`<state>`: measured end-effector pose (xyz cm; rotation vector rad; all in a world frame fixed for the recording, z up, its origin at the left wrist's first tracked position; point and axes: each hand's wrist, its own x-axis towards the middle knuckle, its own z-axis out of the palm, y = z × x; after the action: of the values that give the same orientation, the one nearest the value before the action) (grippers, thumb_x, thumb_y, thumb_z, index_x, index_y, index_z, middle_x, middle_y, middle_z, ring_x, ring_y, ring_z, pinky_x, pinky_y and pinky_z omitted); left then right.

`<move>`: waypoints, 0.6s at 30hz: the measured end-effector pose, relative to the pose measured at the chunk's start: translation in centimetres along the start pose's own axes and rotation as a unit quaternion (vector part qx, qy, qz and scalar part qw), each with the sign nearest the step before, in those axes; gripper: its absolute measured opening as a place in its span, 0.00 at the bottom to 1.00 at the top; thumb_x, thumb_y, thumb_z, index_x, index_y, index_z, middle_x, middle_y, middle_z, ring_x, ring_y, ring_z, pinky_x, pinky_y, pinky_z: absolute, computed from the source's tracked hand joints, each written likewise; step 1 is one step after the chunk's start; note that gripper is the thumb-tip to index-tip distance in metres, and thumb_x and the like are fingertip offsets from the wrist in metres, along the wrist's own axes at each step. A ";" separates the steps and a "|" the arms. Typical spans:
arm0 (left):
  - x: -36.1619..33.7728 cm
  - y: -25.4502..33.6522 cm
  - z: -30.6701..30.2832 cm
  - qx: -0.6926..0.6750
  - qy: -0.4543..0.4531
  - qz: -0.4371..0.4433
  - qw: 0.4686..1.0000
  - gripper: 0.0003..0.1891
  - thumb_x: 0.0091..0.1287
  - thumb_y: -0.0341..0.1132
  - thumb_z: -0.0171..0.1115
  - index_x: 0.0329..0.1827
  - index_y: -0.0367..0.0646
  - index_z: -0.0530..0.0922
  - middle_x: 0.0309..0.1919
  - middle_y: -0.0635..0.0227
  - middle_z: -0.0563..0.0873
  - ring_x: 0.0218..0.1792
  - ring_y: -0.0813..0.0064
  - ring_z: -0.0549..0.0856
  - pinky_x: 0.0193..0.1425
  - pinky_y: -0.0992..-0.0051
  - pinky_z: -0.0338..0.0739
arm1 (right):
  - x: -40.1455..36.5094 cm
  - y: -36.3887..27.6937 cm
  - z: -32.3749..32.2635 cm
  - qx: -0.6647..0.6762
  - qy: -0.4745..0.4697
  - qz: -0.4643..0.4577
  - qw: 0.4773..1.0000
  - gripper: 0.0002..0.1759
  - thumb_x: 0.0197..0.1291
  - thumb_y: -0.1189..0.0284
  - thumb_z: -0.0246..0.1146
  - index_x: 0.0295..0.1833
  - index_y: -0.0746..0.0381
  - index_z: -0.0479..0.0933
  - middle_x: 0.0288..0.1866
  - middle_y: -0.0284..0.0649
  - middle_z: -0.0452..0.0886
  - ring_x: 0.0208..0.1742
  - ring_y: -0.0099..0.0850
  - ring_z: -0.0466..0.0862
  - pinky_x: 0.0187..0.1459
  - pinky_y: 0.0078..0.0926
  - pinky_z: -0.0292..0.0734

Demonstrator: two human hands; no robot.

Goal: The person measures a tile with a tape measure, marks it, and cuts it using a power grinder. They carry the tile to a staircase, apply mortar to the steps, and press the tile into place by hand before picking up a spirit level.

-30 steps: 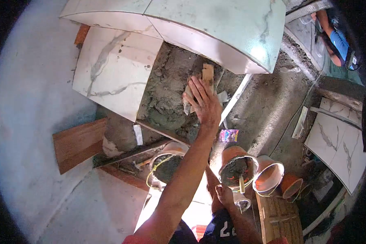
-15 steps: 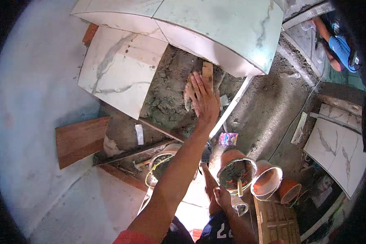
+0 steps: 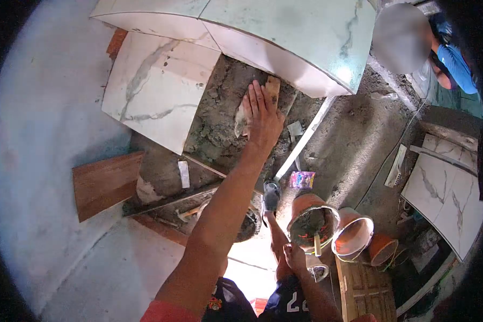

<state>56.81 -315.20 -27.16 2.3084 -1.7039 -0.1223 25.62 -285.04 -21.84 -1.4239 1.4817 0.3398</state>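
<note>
My left hand (image 3: pixel 262 115) lies with fingers stretched out flat on a mud-smeared pale piece (image 3: pixel 241 121), mostly hidden under the palm. Beside its fingers is a short wooden strip (image 3: pixel 272 88). Both rest on rough grey mortar (image 3: pixel 214 115), to the right of a white marbled tile (image 3: pixel 153 86). My right hand (image 3: pixel 295 258) is closed low by my knee; whatever it may hold is hidden. Near it, a bucket (image 3: pixel 312 217) of wet mix has a tool handle (image 3: pixel 317 244) sticking out.
A tiled ledge (image 3: pixel 284 29) overhangs the mortar. A white bar (image 3: pixel 306 140) slants down beside it. More buckets (image 3: pixel 352 236) stand right; a brown board (image 3: pixel 107 185) leans left. Another person in a blue sleeve (image 3: pixel 457 67) is at upper right.
My left hand has shifted slightly left and up, and the pale piece under it has moved the same way. The other person's head has come into view.
</note>
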 end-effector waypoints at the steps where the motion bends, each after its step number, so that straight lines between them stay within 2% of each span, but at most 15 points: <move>1: 0.0 0.0 0.0 0.002 0.000 0.000 1.000 0.39 0.53 0.38 0.59 0.63 0.22 0.55 0.66 0.36 0.50 0.68 0.45 0.52 0.69 0.49 0.46 | 0.0 -0.2 0.1 0.001 -0.001 -0.001 1.000 0.15 0.61 0.60 0.55 0.38 0.62 0.72 0.28 0.50 0.79 0.31 0.50 0.80 0.32 0.41 0.74; 4: -0.1 0.4 0.2 0.037 0.014 -0.009 0.999 0.37 0.54 0.39 0.60 0.61 0.21 0.57 0.65 0.35 0.51 0.68 0.44 0.53 0.69 0.49 0.47 | -0.3 -0.3 -0.2 0.002 0.006 -0.019 1.000 0.14 0.60 0.61 0.56 0.39 0.62 0.73 0.29 0.49 0.79 0.32 0.49 0.80 0.32 0.41 0.74; 6: 0.1 -0.1 0.5 0.021 0.002 0.002 1.000 0.38 0.59 0.44 0.54 0.63 0.22 0.54 0.66 0.35 0.48 0.68 0.43 0.49 0.69 0.48 0.42 | -0.1 0.1 0.1 0.005 0.037 -0.072 0.997 0.12 0.60 0.62 0.57 0.39 0.61 0.73 0.28 0.48 0.79 0.31 0.48 0.80 0.31 0.39 0.74; 8: 0.3 0.0 0.0 -0.012 0.004 0.010 1.000 0.38 0.58 0.43 0.56 0.63 0.22 0.54 0.66 0.34 0.48 0.68 0.43 0.49 0.69 0.48 0.43 | -0.1 0.1 0.0 0.033 0.032 -0.042 0.998 0.12 0.60 0.62 0.55 0.38 0.60 0.73 0.27 0.48 0.79 0.29 0.47 0.80 0.31 0.40 0.74; 10: 0.1 0.0 -0.5 -0.045 0.002 0.013 0.999 0.38 0.57 0.42 0.58 0.63 0.23 0.55 0.65 0.34 0.48 0.68 0.42 0.49 0.69 0.49 0.43 | 0.2 0.2 -0.2 0.002 0.009 -0.003 1.000 0.12 0.60 0.62 0.55 0.38 0.61 0.74 0.26 0.47 0.79 0.28 0.46 0.79 0.31 0.40 0.73; 12: 0.3 0.5 -1.4 -0.077 -0.023 -0.014 0.997 0.36 0.54 0.35 0.62 0.62 0.24 0.56 0.65 0.33 0.48 0.68 0.41 0.48 0.69 0.47 0.42 | 0.5 0.8 0.1 -0.001 -0.001 0.002 1.000 0.12 0.60 0.63 0.55 0.38 0.61 0.74 0.25 0.47 0.79 0.27 0.46 0.79 0.30 0.40 0.73; 14: -0.3 0.7 -2.0 -0.103 -0.021 -0.018 0.994 0.35 0.53 0.31 0.62 0.61 0.25 0.56 0.65 0.34 0.48 0.68 0.41 0.47 0.70 0.47 0.42 | 0.8 0.2 -0.2 -0.002 -0.009 0.002 1.000 0.11 0.59 0.63 0.56 0.37 0.60 0.74 0.24 0.47 0.78 0.27 0.46 0.79 0.30 0.40 0.73; 16: -1.3 0.9 -2.2 -0.128 -0.015 -0.021 0.991 0.34 0.52 0.28 0.62 0.60 0.25 0.56 0.65 0.34 0.48 0.68 0.41 0.46 0.70 0.47 0.41 | 1.0 -0.6 -0.6 -0.023 0.011 -0.056 0.998 0.12 0.59 0.63 0.56 0.38 0.61 0.74 0.24 0.47 0.78 0.27 0.45 0.80 0.30 0.40 0.73; 18: -2.7 1.7 -1.0 -0.149 -0.006 -0.003 0.989 0.30 0.52 0.24 0.60 0.58 0.29 0.59 0.65 0.36 0.51 0.68 0.42 0.48 0.71 0.49 0.42 | 1.0 -1.0 -0.8 -0.018 0.018 -0.073 0.997 0.12 0.60 0.63 0.56 0.38 0.61 0.74 0.25 0.47 0.79 0.28 0.45 0.80 0.31 0.39 0.73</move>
<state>54.67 -312.94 -25.95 2.0962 -1.5648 -0.3663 26.30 -286.45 -21.84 -1.5638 1.3974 0.2518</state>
